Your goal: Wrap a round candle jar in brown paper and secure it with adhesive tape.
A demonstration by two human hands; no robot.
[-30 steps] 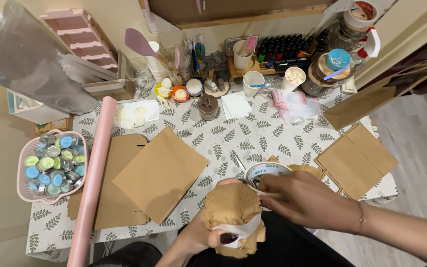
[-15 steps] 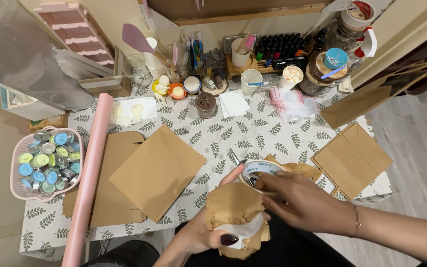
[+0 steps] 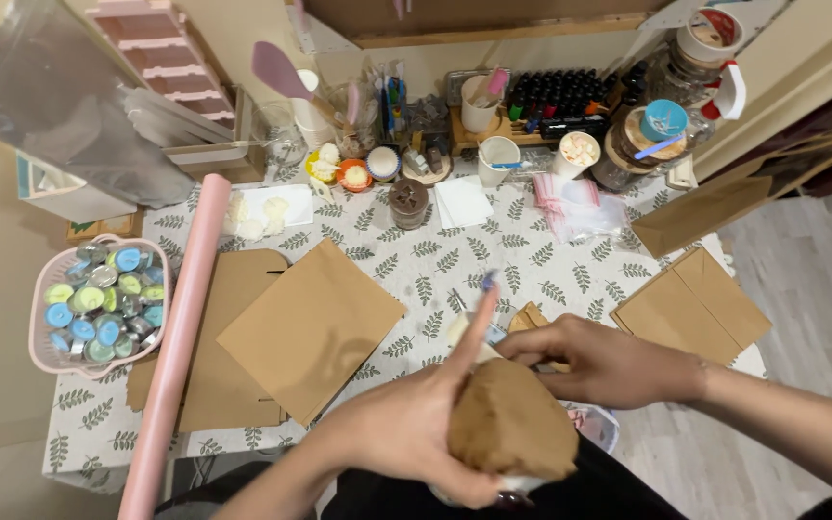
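Left hand point(image 3: 416, 433) grips brown paper bundle point(image 3: 512, 424), contents hidden

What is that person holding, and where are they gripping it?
The left hand grips a brown paper-wrapped bundle around its lower side. The right hand touches its top.

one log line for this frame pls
left hand: holds brown paper bundle, thumb up | right hand: at bundle's top edge | table: cardboard sheets, pink roll
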